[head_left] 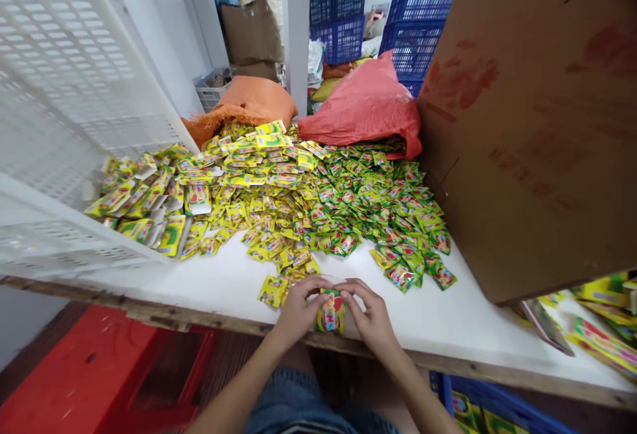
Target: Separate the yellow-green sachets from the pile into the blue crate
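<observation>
Green-and-yellow packet [331, 314] is at the near edge of the white surface [442, 321], the grip of left hand [300, 310] and right hand [370, 314] clamped on its upper part. Green sachets [371, 198] lie heaped beyond, yellow sachets [273, 245] to their left.

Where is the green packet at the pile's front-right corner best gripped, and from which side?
Probably the near-right edge of that green packet, coming from the front right: white tabletop shows beside it, while neighbouring packets lie close on its left. Its flattish pouch shape suits a light pinch.
</observation>
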Tool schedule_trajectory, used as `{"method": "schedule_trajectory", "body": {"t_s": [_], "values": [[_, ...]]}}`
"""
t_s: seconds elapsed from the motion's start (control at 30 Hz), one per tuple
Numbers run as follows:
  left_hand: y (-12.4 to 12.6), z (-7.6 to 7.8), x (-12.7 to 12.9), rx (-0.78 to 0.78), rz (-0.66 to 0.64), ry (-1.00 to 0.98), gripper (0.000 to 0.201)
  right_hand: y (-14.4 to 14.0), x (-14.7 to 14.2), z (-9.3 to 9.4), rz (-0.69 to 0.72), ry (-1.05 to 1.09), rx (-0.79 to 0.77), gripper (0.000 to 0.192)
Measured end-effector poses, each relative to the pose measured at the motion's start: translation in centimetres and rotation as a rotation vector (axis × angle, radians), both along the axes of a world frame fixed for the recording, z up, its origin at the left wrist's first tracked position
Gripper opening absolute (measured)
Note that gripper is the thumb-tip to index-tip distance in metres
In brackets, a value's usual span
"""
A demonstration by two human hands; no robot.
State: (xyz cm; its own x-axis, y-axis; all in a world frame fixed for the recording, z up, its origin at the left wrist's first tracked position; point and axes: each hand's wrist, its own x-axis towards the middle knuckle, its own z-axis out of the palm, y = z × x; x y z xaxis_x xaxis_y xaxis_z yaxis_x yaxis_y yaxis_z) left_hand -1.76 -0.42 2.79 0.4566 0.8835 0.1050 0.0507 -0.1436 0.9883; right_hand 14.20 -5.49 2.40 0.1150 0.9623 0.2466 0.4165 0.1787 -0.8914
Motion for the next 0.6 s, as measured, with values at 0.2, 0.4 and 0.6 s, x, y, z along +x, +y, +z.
{"method": "schedule_trajectory", "body": {"t_s": [0.2,0.4,0.6], "values": [[-0.6,0.2,-0.1,0.008,-0.042,-0.079,0.017,-0.4,-0.3,0.2,0.034,0.016,0.024,0.018],[-0.9,0.9,0.2,0.088,0.065,0.012,0.012,-0.5,-0.7,1.1,-0.008,-0.01,0.003,0.018],[-0.6,1.2,1.1,0.046,0.127,0.06,0.012,0.2,-0.5,1.8,-0.059,-0.066,-0.058,0.023]]}}
